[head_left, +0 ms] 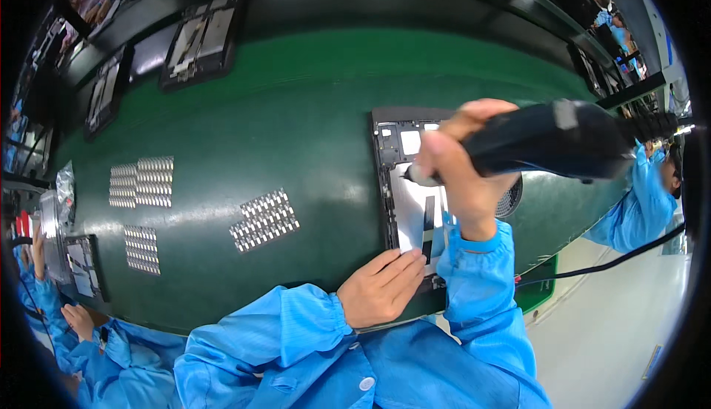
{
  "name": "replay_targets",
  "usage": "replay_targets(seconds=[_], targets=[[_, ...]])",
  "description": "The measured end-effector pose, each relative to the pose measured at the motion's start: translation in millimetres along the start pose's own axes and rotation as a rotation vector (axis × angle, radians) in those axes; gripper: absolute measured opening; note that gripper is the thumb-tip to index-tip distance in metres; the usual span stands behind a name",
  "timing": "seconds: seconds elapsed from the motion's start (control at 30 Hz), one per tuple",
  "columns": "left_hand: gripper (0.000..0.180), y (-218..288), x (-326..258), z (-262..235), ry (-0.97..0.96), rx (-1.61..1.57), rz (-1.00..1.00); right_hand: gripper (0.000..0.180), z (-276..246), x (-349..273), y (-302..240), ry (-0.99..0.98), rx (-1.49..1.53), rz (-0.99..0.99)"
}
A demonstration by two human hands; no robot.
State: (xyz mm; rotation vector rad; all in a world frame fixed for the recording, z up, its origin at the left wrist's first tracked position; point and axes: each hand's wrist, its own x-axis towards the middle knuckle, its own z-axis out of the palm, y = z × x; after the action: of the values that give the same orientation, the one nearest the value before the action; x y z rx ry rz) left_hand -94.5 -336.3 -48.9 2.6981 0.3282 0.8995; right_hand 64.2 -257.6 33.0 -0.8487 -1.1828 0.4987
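Note:
My right hand (463, 168) grips a black electric screwdriver (552, 141), held nearly level, its tip down on the left part of an opened flat device (388, 159) with a dark frame and silver inner plates. A black cable runs from the tool off to the right. My left hand (379, 287) lies flat, fingers together, on the near lower corner of that device, pressing on it. Both forearms wear blue sleeves.
The green conveyor belt (296, 113) carries more opened devices (200, 39) at the back left. Several sheets of small silver parts (264, 219) lie left of my device. Other people in blue sit at the lower left (81, 327) and at the right (644, 202).

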Motion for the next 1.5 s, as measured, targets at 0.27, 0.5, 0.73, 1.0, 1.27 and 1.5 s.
replay_targets(seconds=[0.27,0.5,0.73,1.0,1.27,1.5], targets=[[0.043,-157.5,65.5,-20.0,0.034,0.193,-0.171,0.041,-31.8,-25.0,-0.7,0.121,0.042,0.115],[0.054,-251.7,134.1,-34.0,-0.308,0.508,-0.525,0.042,-35.4,-40.1,24.0,0.015,0.047,0.241],[0.058,-289.8,51.4,-154.2,-0.545,1.092,-0.567,0.032,-48.5,-44.9,25.5,0.040,-0.040,0.323],[0.086,-364.7,-28.9,-225.4,-0.669,0.804,-0.949,0.030,-43.5,-31.6,25.0,0.020,-0.104,0.130],[0.048,-352.6,-31.1,-243.5,0.025,0.840,-0.678,0.031,-48.8,-26.7,15.4,0.028,-0.074,0.099],[0.033,-234.7,12.1,-296.8,0.369,0.954,-0.436,0.030,-40.8,-30.5,23.9,0.076,-0.006,0.156]])
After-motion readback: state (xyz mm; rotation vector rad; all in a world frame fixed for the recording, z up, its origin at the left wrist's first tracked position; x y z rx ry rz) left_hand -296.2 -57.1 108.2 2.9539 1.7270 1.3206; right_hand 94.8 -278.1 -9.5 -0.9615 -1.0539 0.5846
